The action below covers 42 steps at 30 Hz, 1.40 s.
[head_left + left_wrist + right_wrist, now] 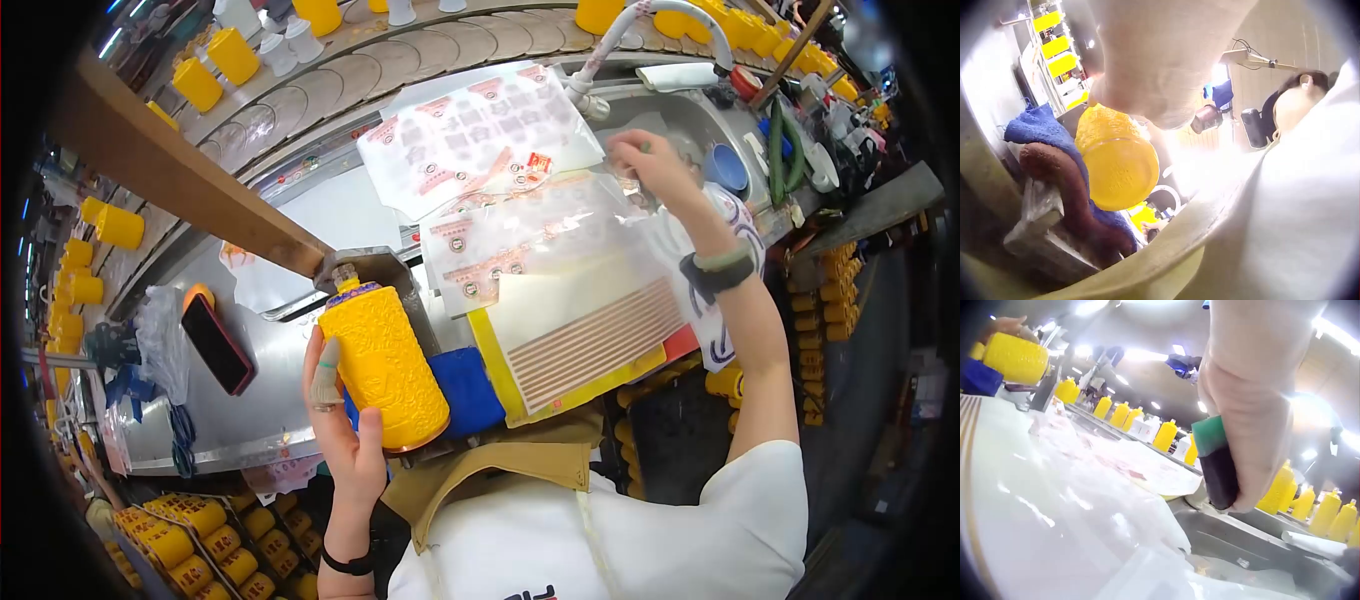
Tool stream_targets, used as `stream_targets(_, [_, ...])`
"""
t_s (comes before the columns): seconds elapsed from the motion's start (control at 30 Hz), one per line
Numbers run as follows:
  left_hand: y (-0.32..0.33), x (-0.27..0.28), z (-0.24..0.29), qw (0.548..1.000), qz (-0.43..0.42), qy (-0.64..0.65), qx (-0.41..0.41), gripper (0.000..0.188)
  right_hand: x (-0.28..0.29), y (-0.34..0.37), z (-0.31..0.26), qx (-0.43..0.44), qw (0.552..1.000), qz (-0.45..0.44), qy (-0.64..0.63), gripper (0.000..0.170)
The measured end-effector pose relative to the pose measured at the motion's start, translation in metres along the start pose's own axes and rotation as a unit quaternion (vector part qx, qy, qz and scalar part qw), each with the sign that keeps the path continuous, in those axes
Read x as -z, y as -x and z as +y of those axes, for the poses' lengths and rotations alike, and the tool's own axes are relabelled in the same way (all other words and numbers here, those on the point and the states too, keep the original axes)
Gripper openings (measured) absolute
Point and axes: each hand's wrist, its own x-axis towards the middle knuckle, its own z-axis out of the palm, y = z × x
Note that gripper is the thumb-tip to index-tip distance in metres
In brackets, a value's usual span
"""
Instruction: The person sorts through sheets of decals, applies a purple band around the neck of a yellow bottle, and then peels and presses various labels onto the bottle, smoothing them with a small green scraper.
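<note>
A yellow embossed bottle [385, 365] with a purple-ringed neck leans at the wooden post's foot. The left hand [345, 430] grips its left side, thumb at the lower front; one finger wears a pale cover. In the left wrist view the left hand [1166, 62] is above the bottle's round base [1119, 174]. Beside the sink's near left edge, the right hand [655, 172] hangs with fingers loosely bent. A green and dark covering [1217, 464] shows at a finger of the right hand [1250, 419]; no held object is discernible.
Printed sheets [480, 135] and a sheet of brown strips [600, 345] lie mid-table. A blue cloth [466, 390] is right of the bottle, a phone [217, 345] left. The sink [700, 110] holds a blue bowl [726, 168]. Yellow bottles [233, 55] stand along the conveyor.
</note>
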Motion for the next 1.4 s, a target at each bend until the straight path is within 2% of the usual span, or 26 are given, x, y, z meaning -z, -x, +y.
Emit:
stream_targets(0.03, [-0.001, -0.002, -0.001, 1.0, 0.006, -0.017, -0.005, 0.062, -0.012, 0.002, -0.011, -0.013, 0.999, -0.011, 0.052, 0.024])
stream_targets(0.07, [-0.002, -0.003, -0.001, 1.0, 0.007, -0.017, -0.004, 0.062, -0.025, -0.001, -0.01, -0.013, 0.998, -0.012, 0.052, 0.024])
stream_targets(0.1, [-0.002, -0.004, -0.001, 0.999, 0.013, -0.03, -0.003, 0.061, -0.038, -0.004, -0.006, 0.104, 0.982, -0.016, 0.159, 0.025])
stream_targets(0.13, [-0.002, -0.004, -0.001, 0.999, 0.019, -0.043, -0.001, 0.06, -0.047, -0.006, -0.003, 0.219, 0.94, -0.02, 0.261, 0.026])
stream_targets(0.17, [-0.002, -0.004, -0.001, 0.999, 0.02, -0.044, 0.002, 0.06, -0.053, -0.006, -0.003, 0.219, 0.94, -0.023, 0.26, 0.026])
stream_targets(0.23, [-0.003, -0.001, -0.002, 0.998, 0.019, -0.062, -0.007, 0.058, -0.063, -0.008, -0.003, 0.243, 0.894, -0.05, 0.373, 0.03])
stream_targets(0.37, [-0.004, 0.002, 0.002, 0.997, 0.015, -0.075, -0.005, 0.054, -0.072, -0.009, -0.006, 0.251, 0.869, -0.032, 0.426, 0.028])
stream_targets(0.43, [-0.003, 0.003, 0.001, 0.997, 0.018, -0.071, -0.007, 0.051, -0.074, -0.014, -0.014, 0.193, 0.897, -0.01, 0.398, 0.022])
stream_targets(0.47, [-0.004, 0.003, 0.0, 0.997, 0.019, -0.071, -0.005, 0.051, -0.077, -0.019, -0.012, 0.193, 0.897, -0.012, 0.398, 0.022])
stream_targets(0.53, [-0.005, 0.003, -0.001, 0.998, 0.021, -0.059, -0.015, 0.05, -0.083, -0.034, -0.005, 0.15, 0.899, 0.059, 0.407, 0.025])
stream_targets(0.57, [-0.005, 0.005, -0.001, 0.998, 0.022, -0.059, -0.014, 0.05, -0.083, -0.039, -0.008, 0.151, 0.899, 0.058, 0.406, 0.025])
stream_targets(0.63, [-0.005, 0.008, -0.001, 0.999, 0.009, -0.049, -0.009, 0.049, -0.081, -0.05, -0.015, 0.037, 0.919, -0.024, 0.392, 0.038])
stream_targets(0.77, [-0.005, 0.011, -0.001, 0.999, 0.003, -0.035, -0.008, 0.049, -0.078, -0.061, -0.001, 0.069, 0.934, -0.036, 0.349, 0.043])
stream_targets(0.87, [-0.005, 0.013, 0.0, 0.999, -0.008, -0.038, -0.007, 0.049, -0.084, -0.06, 0.004, 0.079, 0.944, 0.015, 0.321, 0.043])
stream_targets(0.93, [-0.006, 0.011, 0.001, 1.0, 0.002, -0.011, 0.002, 0.05, -0.087, -0.062, 0.008, 0.075, 0.923, 0.093, 0.365, 0.042])
stream_targets(0.97, [-0.005, 0.01, 0.002, 1.0, 0.007, -0.006, 0.007, 0.051, -0.089, -0.064, 0.003, 0.025, 0.916, 0.075, 0.394, 0.039])
stream_targets(1.07, [-0.006, 0.009, 0.001, 1.0, 0.005, 0.006, -0.002, 0.051, -0.085, -0.063, -0.001, 0.017, 0.927, 0.043, 0.373, 0.035])
stream_targets(1.1, [-0.007, 0.008, 0.004, 1.0, 0.008, 0.003, 0.004, 0.05, -0.083, -0.069, 0.01, 0.021, 0.935, 0.064, 0.349, 0.032])
stream_targets(1.2, [-0.006, 0.009, 0.001, 1.0, 0.011, -0.005, 0.002, 0.049, -0.081, -0.074, 0.015, 0.025, 0.94, 0.046, 0.337, 0.034])
stream_targets(1.4, [-0.006, 0.007, 0.001, 1.0, 0.015, -0.005, 0.003, 0.048, -0.089, -0.054, -0.008, 0.01, 0.93, 0.042, 0.366, 0.032])
